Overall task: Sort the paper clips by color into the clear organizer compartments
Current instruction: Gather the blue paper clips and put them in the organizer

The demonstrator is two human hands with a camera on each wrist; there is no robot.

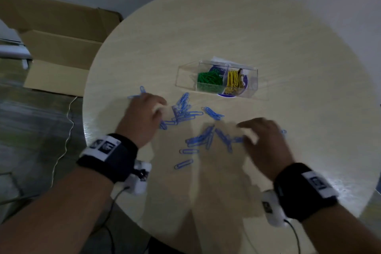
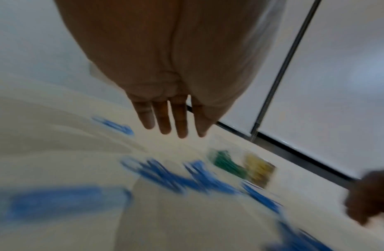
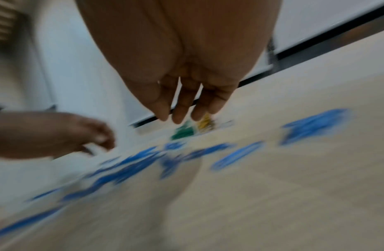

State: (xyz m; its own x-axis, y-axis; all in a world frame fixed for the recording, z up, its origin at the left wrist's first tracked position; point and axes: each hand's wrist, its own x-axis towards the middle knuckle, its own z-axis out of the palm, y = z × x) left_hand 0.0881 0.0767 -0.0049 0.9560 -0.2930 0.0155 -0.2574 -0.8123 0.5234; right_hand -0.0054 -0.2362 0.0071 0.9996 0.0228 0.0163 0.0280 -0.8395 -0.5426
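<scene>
Many blue paper clips (image 1: 185, 113) lie scattered over the near half of the round pale table (image 1: 226, 27); they show as blurred streaks (image 2: 176, 178) (image 3: 130, 168) in both wrist views. The clear organizer (image 1: 185, 80) stands beyond them, with green clips (image 1: 209, 81) in one compartment and yellow clips (image 1: 233, 81) in the one beside it. My left hand (image 1: 144, 113) hovers over the left cluster, fingers (image 2: 163, 122) straight and empty. My right hand (image 1: 261, 140) hovers over the right cluster, fingers (image 3: 182, 108) loosely extended, holding nothing.
An open cardboard box (image 1: 57, 43) stands on the floor left of the table. A thin cable (image 1: 68, 126) trails by the table's left edge. A purple disc (image 1: 226, 94) lies under the organizer. Both wrist pictures are motion-blurred.
</scene>
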